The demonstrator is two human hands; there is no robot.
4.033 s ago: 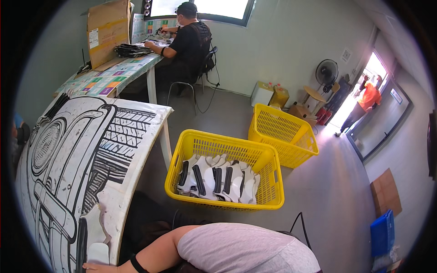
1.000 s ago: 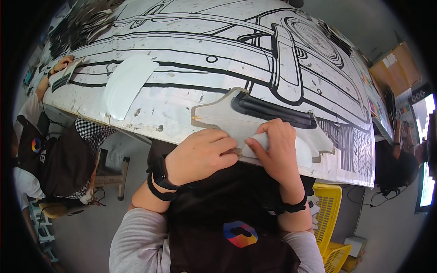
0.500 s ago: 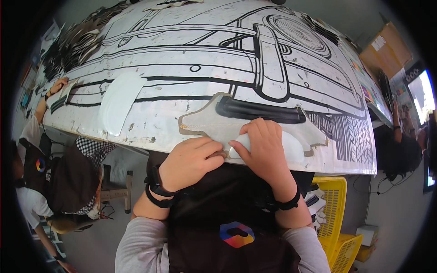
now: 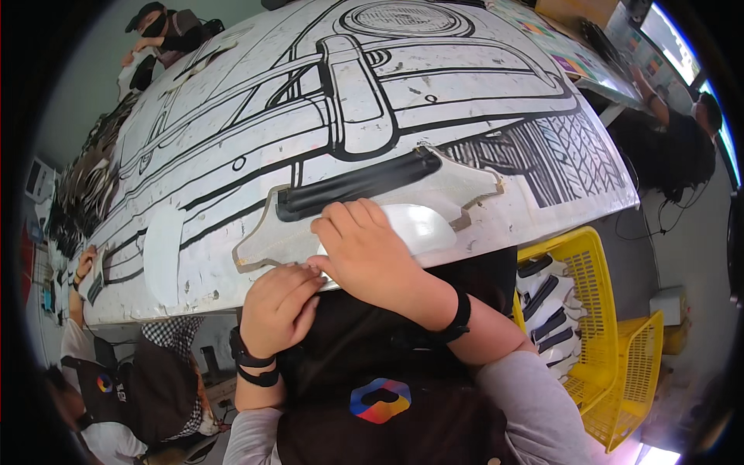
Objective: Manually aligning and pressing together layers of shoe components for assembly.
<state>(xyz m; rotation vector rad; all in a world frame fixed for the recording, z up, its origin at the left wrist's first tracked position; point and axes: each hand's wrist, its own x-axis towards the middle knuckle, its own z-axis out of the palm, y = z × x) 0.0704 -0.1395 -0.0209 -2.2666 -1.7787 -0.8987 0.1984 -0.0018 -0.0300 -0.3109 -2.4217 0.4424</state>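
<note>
A flat grey cut piece (image 4: 275, 238) with brown edges and a raised black padded strip (image 4: 356, 184) lies at the table's near edge. On it rests a smooth white rounded sheet (image 4: 422, 229). My right hand (image 4: 368, 252) presses over this sheet, fingers bent across it and thumb tucked at its near end. Just left of that thumb, my left hand (image 4: 280, 308) is closed with curled fingertips at the table edge. Whatever its fingertips pinch is hidden.
A second white sheet (image 4: 161, 260) lies on the printed tabletop (image 4: 248, 139), left. Beyond it a co-worker's hand (image 4: 85, 260) touches the table. Another person (image 4: 167, 35) is at the far left. Yellow baskets (image 4: 608, 310) stand right, one holding white pieces with black strips.
The view has swung, so the table appears tilted and more of the baskets shows. The grey piece now appears slanted, farther left. Both my hands remain together at its near edge.
</note>
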